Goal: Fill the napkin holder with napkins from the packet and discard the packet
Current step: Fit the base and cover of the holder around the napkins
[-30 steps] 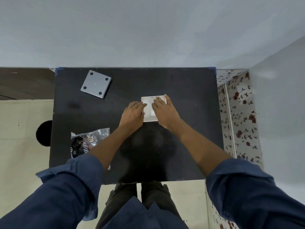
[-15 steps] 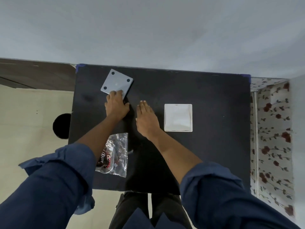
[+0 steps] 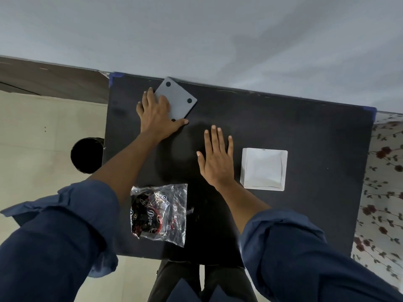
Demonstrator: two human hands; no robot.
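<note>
A white square napkin holder (image 3: 263, 168) filled with white napkins sits on the right part of the black table (image 3: 305, 118). A grey square plate with black dots (image 3: 178, 99) lies at the far edge, left of centre. My left hand (image 3: 156, 115) rests over its left and near sides, fingers wrapped on the edge and thumb along the near side. My right hand (image 3: 217, 159) is flat with fingers spread above the table, just left of the holder and apart from it. The crumpled clear packet with dark print (image 3: 159, 212) lies near the front edge, between my forearms.
A round black bin (image 3: 87, 154) stands on the pale floor left of the table. The wall runs right behind the table's far edge. A flowered cloth (image 3: 383, 171) hangs at the right side. My legs are below the front edge.
Both hands left the white napkins and moved left. My left hand went from touching the grey plate's near edge to covering and gripping it. My right hand spread open beside the holder.
</note>
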